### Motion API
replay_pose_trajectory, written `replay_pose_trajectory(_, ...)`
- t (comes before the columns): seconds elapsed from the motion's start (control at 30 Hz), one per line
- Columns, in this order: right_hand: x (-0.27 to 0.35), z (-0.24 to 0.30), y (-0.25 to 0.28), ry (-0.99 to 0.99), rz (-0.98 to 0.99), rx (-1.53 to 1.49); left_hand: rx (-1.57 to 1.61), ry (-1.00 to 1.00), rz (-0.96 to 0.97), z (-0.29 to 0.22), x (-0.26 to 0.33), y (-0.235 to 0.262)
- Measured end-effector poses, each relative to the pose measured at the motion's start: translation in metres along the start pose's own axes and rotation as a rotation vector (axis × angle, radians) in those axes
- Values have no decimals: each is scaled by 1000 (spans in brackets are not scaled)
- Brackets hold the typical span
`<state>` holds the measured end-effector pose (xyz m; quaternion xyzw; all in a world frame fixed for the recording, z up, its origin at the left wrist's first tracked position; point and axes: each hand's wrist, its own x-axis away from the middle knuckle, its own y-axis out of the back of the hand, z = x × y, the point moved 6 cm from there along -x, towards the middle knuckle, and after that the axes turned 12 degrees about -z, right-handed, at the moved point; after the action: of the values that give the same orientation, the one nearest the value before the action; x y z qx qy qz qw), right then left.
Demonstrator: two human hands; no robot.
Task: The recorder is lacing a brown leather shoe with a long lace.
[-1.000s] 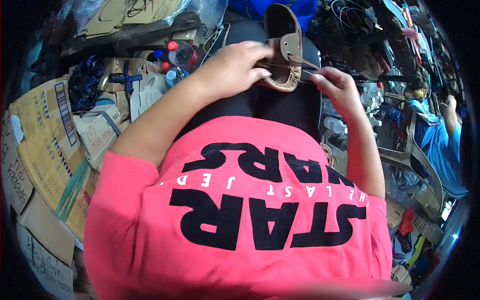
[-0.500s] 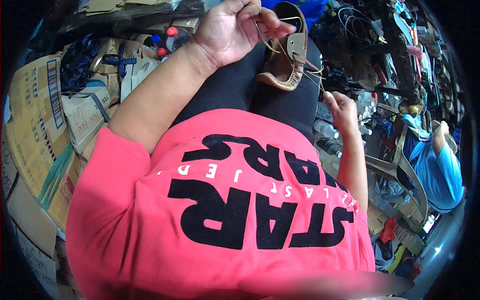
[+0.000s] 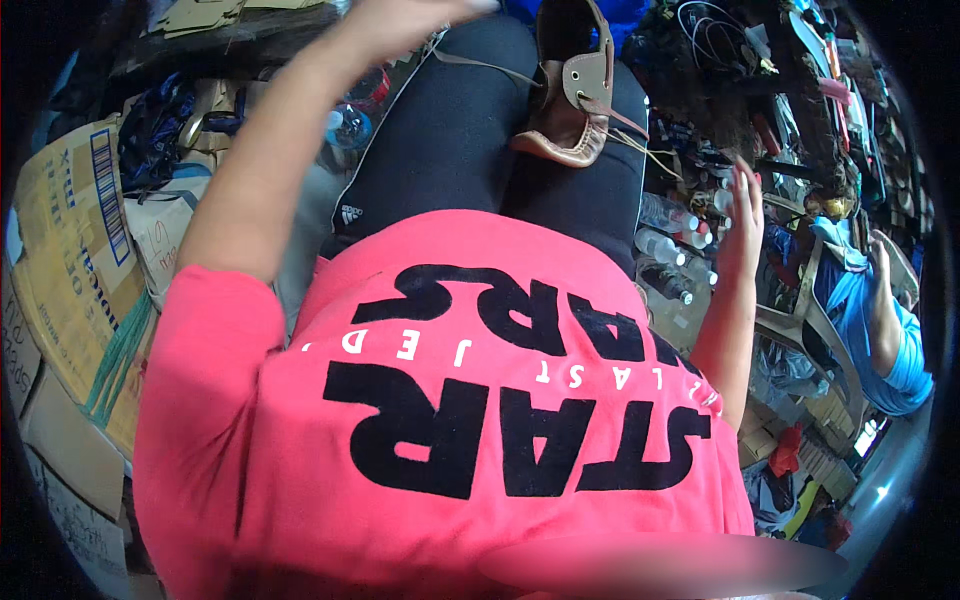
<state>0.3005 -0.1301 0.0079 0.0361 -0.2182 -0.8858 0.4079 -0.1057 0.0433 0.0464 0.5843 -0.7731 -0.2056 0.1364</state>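
Starting at the fingers: the left hand [image 3: 410,18] is way up at the top edge, blurry and partly cut off, so I can't tell how open it is. A thin thread [image 3: 480,62] runs from right under it over to the brown leather shoe [image 3: 572,100], so it looks like the fingers have the thread end, but I can't say for sure. The right hand [image 3: 742,215] is out to the right of the shoe, well apart from it, fingers straight and spread, holding nothing.

The shoe sits on the black trousers [image 3: 470,150], on the person's lap, with loose yellowish laces [image 3: 655,155] trailing off its right side. Right of the shoe, below the open hand, there's a bunch of plastic bottles [image 3: 665,250]. Left of the shoe, past the raised arm, are cardboard boxes [image 3: 70,260]. Further right of the shoe, another person in a blue shirt [image 3: 880,330] sits.
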Motion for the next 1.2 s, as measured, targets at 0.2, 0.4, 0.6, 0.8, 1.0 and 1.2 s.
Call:
replay_pose_trajectory(0.2, 70, 131, -135, 962, 589, 638, -300, -284, 317, -37, -11, -97)
replay_pose_trajectory(0.4, 74, 115, -155, 1053, 743, 662, -181, -270, 467, -24, -18, -124)
replay_pose_trajectory(0.6, 87, 116, -132, 979, 745, 570, -59, -291, 438, -20, -18, -124)
replay_pose_trajectory(0.8, 100, 118, -96, 735, 671, 404, -146, -353, 382, -21, -17, -120)
replay_pose_trajectory(1.0, 98, 110, -98, 706, 529, 311, 71, -106, 676, -31, -7, -108)
replay_pose_trajectory(1.2, 84, 99, -108, 715, 481, 361, -18, -312, 731, -35, -6, -102)
